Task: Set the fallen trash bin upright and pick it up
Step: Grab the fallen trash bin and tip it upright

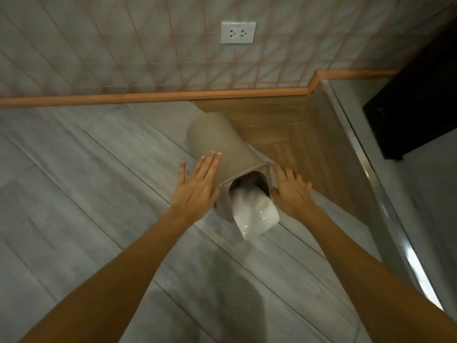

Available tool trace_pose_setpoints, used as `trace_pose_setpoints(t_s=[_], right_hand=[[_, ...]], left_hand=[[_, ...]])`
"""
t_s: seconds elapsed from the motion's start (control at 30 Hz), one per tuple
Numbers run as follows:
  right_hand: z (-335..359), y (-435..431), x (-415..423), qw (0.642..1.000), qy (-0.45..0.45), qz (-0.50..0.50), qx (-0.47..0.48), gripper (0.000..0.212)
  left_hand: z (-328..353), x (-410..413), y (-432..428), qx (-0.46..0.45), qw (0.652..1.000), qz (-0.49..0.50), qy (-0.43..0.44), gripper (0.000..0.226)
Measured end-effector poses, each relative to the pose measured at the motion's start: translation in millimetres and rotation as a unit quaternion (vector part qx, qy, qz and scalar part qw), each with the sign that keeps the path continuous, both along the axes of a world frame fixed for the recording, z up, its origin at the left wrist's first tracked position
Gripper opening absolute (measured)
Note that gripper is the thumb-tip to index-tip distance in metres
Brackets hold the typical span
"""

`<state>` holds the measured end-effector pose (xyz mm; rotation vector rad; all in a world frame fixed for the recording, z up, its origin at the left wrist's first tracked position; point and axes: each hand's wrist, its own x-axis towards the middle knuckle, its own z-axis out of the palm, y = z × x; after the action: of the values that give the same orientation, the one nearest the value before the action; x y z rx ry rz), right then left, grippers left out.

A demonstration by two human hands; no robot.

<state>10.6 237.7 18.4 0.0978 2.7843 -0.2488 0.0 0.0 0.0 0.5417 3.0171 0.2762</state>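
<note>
A beige trash bin (217,139) lies on its side on the floor, its base toward the wall and its open mouth toward me. A white plastic liner (254,214) spills out of the mouth onto the tiles. My left hand (197,184) is flat with fingers spread, resting on or just above the bin's left side near the rim. My right hand (291,189) is spread open at the right of the rim, beside the liner. Neither hand grips anything.
The bin rests where grey floor tiles (86,194) meet a wooden floor patch (296,129). An orange skirting (173,96) runs along the tiled wall with a white socket (238,32). A metal-edged step (371,169) and a dark cabinet (415,95) stand at the right.
</note>
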Motion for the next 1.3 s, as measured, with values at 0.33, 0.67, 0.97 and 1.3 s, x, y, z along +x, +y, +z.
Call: trace_pose_setpoints(t_s=[0.33, 0.67, 0.97, 1.3], right_hand=[[-102.8, 0.2, -57.6, 0.961, 0.063, -0.106, -0.247, 0.064], [-89.7, -8.7, -52.9, 0.945, 0.149, -0.042, -0.288, 0.044], [-24.7, -29.1, -69.3, 0.953, 0.115, -0.005, -0.279, 0.05], [24.1, -58.9, -64.0, 0.955, 0.075, -0.026, -0.286, 0.035]], left_hand=[[-107.8, -11.6, 13.6, 0.212, 0.966, 0.1, -0.111, 0.056], [-111.7, -4.8, -1.6, 0.39, 0.905, 0.157, -0.064, 0.015], [-43.9, -29.6, -43.8, 0.436, 0.882, 0.177, -0.015, 0.026], [36.8, -31.4, -72.8, 0.418, 0.891, 0.143, -0.105, 0.055]])
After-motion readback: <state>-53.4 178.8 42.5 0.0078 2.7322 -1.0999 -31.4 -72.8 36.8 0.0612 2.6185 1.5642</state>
